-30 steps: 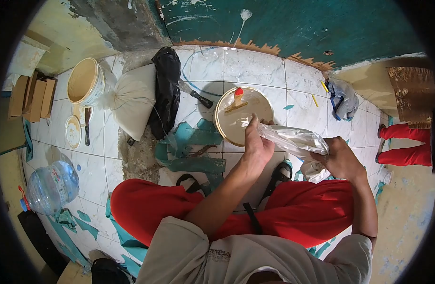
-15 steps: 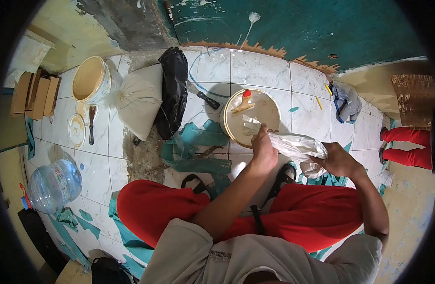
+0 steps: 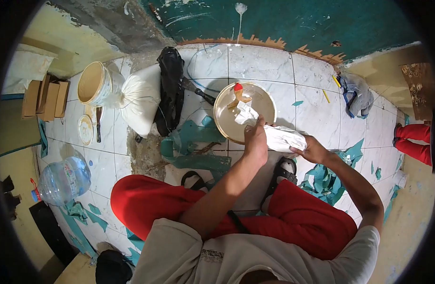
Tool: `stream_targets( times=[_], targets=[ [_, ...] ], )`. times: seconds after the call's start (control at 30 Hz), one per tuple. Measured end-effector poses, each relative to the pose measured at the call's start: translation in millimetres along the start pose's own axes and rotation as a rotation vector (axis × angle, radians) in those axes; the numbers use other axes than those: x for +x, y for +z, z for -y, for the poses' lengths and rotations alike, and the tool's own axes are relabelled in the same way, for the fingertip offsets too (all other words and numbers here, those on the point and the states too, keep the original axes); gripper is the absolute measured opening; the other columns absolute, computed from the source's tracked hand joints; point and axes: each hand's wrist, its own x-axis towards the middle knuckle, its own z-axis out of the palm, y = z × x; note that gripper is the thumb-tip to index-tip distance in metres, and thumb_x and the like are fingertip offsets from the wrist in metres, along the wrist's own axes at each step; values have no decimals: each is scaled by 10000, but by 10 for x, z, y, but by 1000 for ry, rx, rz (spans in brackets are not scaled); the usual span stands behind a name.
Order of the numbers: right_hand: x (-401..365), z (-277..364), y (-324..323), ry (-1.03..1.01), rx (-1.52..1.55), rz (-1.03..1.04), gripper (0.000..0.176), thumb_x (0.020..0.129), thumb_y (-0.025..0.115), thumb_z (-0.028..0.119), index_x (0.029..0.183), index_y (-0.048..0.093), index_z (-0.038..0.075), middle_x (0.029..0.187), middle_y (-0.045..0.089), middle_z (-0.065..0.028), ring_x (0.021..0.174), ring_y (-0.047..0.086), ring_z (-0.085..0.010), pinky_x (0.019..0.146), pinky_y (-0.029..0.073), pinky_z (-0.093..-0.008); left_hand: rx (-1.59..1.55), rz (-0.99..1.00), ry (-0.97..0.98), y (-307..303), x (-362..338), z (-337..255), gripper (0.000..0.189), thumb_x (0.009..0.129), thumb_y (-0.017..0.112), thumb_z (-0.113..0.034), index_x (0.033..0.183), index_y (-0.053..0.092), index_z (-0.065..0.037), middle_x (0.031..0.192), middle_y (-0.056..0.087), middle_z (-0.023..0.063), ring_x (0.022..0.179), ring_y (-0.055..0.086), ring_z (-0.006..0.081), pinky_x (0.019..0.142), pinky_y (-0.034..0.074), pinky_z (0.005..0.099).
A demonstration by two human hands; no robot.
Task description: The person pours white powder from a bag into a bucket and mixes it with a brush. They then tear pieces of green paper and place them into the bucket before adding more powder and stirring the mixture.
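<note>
Grips the white bag [image 3: 284,138] near the bucket [image 3: 227,121] – with left hand [image 3: 256,142] closed around its gathered neck, and right hand [image 3: 314,150] curled shut on the other end.

Shirt [image 3: 269,258]: pale grey, short-sleeved, small dark print
Trousers [image 3: 151,201]: bright red, loose
Cord [image 3: 237,221]: black, at the waist
Sandals [image 3: 279,175]: were black, strapped, open
</note>
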Motion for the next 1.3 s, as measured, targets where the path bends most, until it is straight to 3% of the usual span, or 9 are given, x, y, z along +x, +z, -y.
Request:
stream_targets(
  times=[0.43, 0.6, 0.73, 0.83, 0.93, 1.03, 1.1, 1.27, 1.3],
  targets=[
    [162, -155, 21, -237, -400, 115, 660, 831, 782, 263, 1393, 484, 87, 1342, 519, -156, 1252, 436, -380, 1109, 350, -443, 88, -55, 81, 121, -53, 35, 208, 1012, 555, -175, 1128, 522, -6, 944, 546, 69, 839, 624, 202, 775, 538, 351],
    [-133, -130, -131, 49, -469, 83, 1000, 715, 844, 360, 1461, 270, 23, 1379, 346, -223, 1295, 332, -403, 1123, 321, -473, 107, 35, 122, 127, -69, 104, 202, 1008, 566, -178, 1109, 515, -11, 941, 541, 69, 836, 621, 190, 765, 538, 340],
    [-288, 192, -120, 514, -891, 457, 533, 873, 659, 415, 1208, 610, 3, 1182, 616, -231, 1158, 559, -397, 1007, 441, -478, 171, 1, 99, 153, -101, 90, 231, 1004, 573, -187, 1126, 508, -2, 980, 559, 83, 840, 636, 188, 764, 540, 330],
    [-248, 412, 84, 353, -738, 664, 394, 911, 579, 368, 891, 724, 3, 903, 711, -212, 898, 694, -365, 816, 541, -460, 149, -27, 98, 154, -103, 94, 243, 1006, 564, -189, 1141, 512, 6, 995, 573, 83, 834, 642, 186, 751, 544, 333],
    [-152, 643, 497, 80, -817, 769, 263, 870, 572, 224, 884, 729, 14, 918, 719, -197, 885, 701, -367, 808, 554, -467, 156, 17, 96, 118, -75, 85, 247, 1006, 556, -184, 1154, 517, 10, 994, 583, 82, 828, 647, 182, 736, 546, 334],
    [-67, 573, 1104, -396, -527, 381, 249, 859, 590, 213, 924, 715, 8, 925, 714, -208, 891, 701, -359, 790, 561, -452, 172, -30, 109, 175, -97, 66, 245, 1005, 553, -188, 1150, 532, 9, 969, 593, 84, 826, 653, 184, 734, 545, 340],
    [233, 397, 1575, -493, -538, 532, 292, 866, 591, 227, 999, 671, -19, 974, 694, -225, 928, 686, -352, 822, 550, -455, 164, -57, 90, 224, -136, 30, 248, 1004, 557, -195, 1147, 540, 7, 955, 601, 86, 821, 654, 187, 733, 544, 345],
    [1089, 785, 2200, -8, -211, 144, 307, 893, 584, 193, 1123, 602, -9, 1115, 629, -221, 1058, 614, -363, 959, 478, -476, 272, -31, 106, 80, 71, 167, 259, 1001, 563, -230, 1091, 585, 12, 899, 641, 104, 801, 655, 193, 733, 537, 350],
    [1257, 721, 2279, -329, -353, -42, 321, 893, 589, 195, 1145, 591, -4, 1132, 609, -221, 1085, 590, -368, 976, 463, -478, 266, -17, 56, 83, 41, 149, 265, 998, 568, -237, 1080, 598, 13, 900, 649, 111, 795, 647, 196, 733, 527, 339]
  ],
)
